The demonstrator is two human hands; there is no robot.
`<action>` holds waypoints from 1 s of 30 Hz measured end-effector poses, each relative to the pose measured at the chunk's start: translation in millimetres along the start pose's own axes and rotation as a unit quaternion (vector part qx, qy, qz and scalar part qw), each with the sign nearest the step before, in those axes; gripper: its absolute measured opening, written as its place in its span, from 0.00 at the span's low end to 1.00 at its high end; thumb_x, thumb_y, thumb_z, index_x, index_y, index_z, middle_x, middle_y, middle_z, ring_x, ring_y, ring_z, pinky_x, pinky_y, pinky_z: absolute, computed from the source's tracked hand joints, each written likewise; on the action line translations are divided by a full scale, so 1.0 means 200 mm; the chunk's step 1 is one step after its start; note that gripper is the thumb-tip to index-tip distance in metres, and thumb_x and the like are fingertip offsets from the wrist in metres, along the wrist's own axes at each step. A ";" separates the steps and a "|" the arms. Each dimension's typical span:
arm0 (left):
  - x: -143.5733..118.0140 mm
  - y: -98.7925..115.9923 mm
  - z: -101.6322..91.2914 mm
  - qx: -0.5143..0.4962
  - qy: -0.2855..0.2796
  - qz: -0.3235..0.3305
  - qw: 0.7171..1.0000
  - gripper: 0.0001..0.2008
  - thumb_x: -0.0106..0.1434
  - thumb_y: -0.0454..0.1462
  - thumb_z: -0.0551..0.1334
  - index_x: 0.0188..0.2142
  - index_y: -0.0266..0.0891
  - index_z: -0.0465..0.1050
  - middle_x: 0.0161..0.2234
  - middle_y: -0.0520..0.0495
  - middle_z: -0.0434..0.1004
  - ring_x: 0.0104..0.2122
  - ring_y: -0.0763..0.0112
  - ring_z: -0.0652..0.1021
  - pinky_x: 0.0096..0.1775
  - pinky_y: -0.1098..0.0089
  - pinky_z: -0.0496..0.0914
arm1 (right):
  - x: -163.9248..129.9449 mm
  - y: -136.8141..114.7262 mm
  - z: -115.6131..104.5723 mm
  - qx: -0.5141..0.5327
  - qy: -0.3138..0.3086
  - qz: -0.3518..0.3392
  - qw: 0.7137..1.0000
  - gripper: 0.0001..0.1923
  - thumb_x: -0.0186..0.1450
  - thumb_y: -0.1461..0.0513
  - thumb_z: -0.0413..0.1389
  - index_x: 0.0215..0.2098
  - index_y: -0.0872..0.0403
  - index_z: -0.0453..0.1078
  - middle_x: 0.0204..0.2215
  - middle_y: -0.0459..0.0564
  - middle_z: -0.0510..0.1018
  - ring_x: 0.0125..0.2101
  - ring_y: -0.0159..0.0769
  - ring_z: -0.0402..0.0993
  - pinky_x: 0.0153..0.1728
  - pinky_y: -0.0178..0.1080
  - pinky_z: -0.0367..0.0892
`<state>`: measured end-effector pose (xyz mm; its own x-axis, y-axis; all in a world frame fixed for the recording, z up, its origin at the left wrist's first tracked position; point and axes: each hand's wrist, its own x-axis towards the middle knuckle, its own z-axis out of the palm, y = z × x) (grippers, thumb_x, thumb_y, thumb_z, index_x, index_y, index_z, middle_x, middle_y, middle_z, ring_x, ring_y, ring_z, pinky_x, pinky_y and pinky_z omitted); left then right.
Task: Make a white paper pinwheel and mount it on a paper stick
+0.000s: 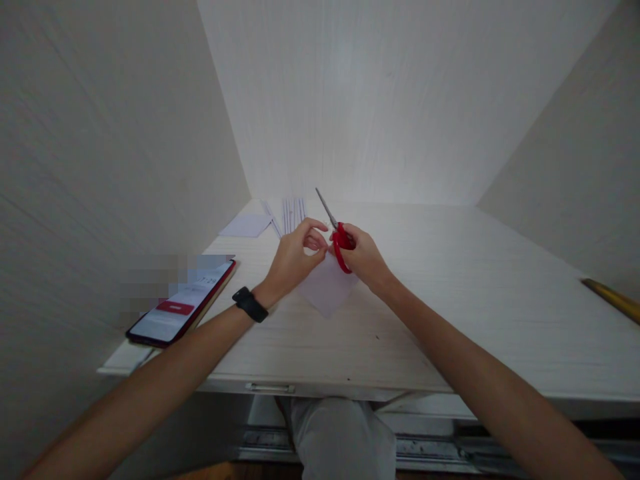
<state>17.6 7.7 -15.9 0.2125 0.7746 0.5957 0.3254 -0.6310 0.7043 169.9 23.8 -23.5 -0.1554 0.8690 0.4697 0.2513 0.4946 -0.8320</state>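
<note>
Red-handled scissors [344, 241] sit in my right hand [369, 260], which is closed round the handles. Their metal blades look pressed together and point up and to the left, away from me. My left hand [298, 257] is just left of the scissors, with thumb and forefinger curved towards each other near the top corner of a pale sheet of paper [327, 290]. The thumb side appears to pinch that corner. The sheet hangs or lies below both hands, one corner turned towards me. A black band is on my left wrist.
Thin paper strips [293, 212] lie at the back left of the white desk [450, 300], next to another pale sheet [246, 225]. A phone [183, 303] with a lit screen rests by the left wall. A yellowish object [611, 299] lies at the right edge.
</note>
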 end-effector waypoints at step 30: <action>0.03 0.03 -0.02 -0.084 0.021 -0.003 0.996 0.16 0.54 0.30 0.63 0.41 0.39 0.63 0.29 0.54 0.73 0.31 0.76 0.76 0.36 0.73 0.70 | 0.00 -0.10 -0.10 0.198 -0.042 0.131 0.970 0.15 0.47 0.60 0.62 0.32 0.56 0.69 0.23 0.42 0.69 0.23 0.26 0.61 0.25 0.32 0.55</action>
<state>16.3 7.7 -6.2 0.1704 0.7784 0.6043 0.1663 -0.6271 0.7609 183.8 15.3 -1.3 -0.2176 0.9522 0.2142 -0.0917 0.1986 -0.9758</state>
